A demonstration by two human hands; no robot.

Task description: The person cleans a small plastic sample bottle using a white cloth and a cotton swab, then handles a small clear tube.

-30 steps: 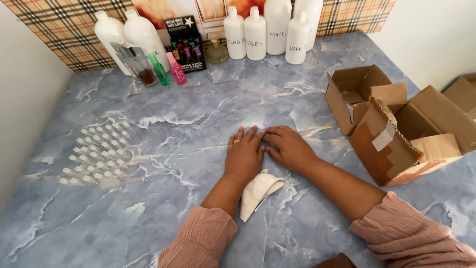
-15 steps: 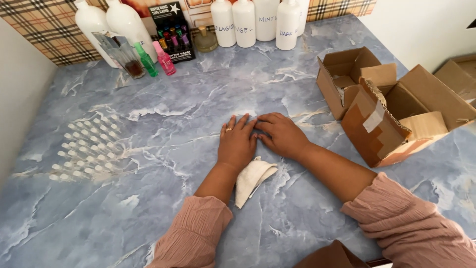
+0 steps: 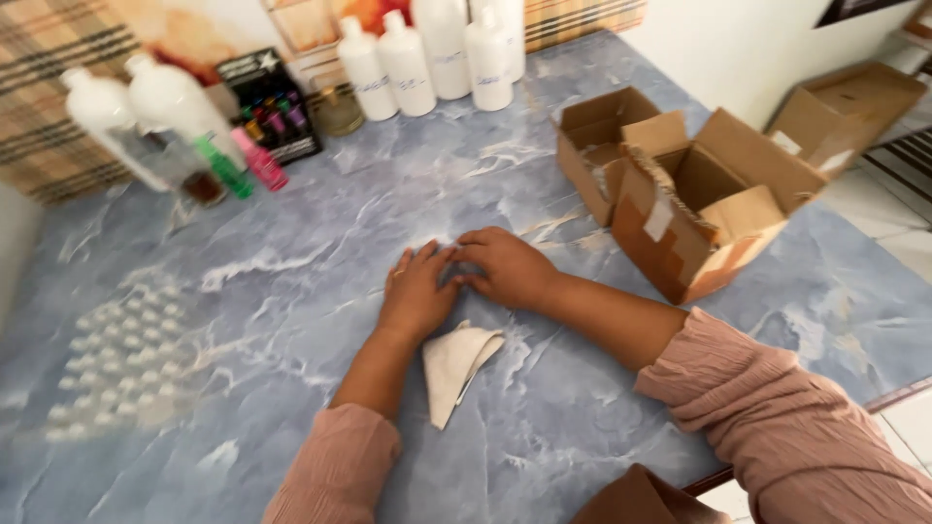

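My left hand [image 3: 417, 294] lies flat, palm down, on the blue marbled table [image 3: 291, 243] with its fingers spread a little; a ring shows on one finger. My right hand [image 3: 505, 267] rests beside it, fingertips touching the left hand's fingers. Neither hand holds anything. A folded white cloth [image 3: 454, 364] lies on the table just below my left wrist, between my two forearms. Both arms wear pink crinkled sleeves.
Two open cardboard boxes [image 3: 680, 194] stand at the right, another [image 3: 849, 97] beyond the table. White bottles [image 3: 427, 53], small green and pink bottles [image 3: 243, 165] and a black display box [image 3: 267, 102] line the back. Rows of tiny clear vials [image 3: 121, 349] stand at left.
The view has swung and tilted to the right, blurring the scene. Both hands and the cloth stay where they were on the table.
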